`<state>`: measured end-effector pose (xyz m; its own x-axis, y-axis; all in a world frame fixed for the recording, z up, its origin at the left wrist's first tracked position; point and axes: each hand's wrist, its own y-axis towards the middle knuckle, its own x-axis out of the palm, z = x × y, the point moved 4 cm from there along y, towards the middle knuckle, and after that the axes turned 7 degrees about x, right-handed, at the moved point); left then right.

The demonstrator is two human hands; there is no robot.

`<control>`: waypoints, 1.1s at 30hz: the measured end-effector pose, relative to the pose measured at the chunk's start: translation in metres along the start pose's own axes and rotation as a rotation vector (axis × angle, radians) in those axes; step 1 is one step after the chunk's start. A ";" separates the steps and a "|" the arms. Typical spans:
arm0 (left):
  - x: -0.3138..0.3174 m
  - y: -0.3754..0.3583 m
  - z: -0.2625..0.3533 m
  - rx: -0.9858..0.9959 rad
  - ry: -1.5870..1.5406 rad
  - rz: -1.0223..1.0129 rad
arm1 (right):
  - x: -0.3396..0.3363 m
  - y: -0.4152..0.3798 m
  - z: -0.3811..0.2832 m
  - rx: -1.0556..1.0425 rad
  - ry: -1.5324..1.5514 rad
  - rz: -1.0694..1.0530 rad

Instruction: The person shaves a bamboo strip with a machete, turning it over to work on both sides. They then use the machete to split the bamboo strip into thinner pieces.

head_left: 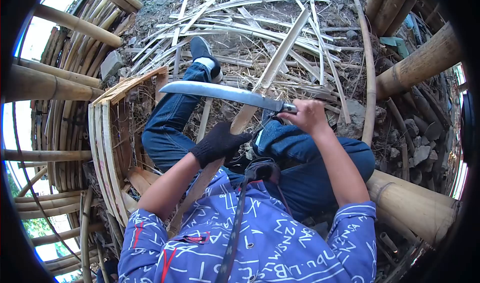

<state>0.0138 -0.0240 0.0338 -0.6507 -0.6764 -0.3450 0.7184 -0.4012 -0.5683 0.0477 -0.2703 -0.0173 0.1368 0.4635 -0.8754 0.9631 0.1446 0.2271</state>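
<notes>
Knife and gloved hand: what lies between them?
A stretch of the strip, running from the gloved left hand up to the blade of the knife. The head view shows it.

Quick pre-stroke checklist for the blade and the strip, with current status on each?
1. Right hand closed on the handle of the long curved steel machete: ok.
2. Left hand, in a black knit glove, gripping the long pale bamboo strip: ok.
3. Both hands gloved: not ok, the right is bare.
4. Blade line clear of the legs in blue jeans: not ok, its tip end crosses over the left leg in this view; height above it unclear.
5. Blade touching the strip: cannot tell, they cross in view but contact isn't clear.
6. Edge sharp and undamaged: cannot tell, too small to judge.
</notes>
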 end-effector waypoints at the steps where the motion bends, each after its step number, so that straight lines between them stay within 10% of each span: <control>1: -0.001 0.002 0.000 0.005 -0.001 0.007 | -0.002 0.001 -0.006 -0.007 -0.003 0.004; 33: -0.020 0.001 -0.024 0.018 -0.004 -0.038 | 0.005 -0.005 -0.022 0.195 -0.014 -0.192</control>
<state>0.0218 0.0039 0.0218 -0.6764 -0.6631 -0.3205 0.6977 -0.4374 -0.5674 0.0385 -0.2501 -0.0133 -0.0509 0.4315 -0.9007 0.9980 0.0568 -0.0291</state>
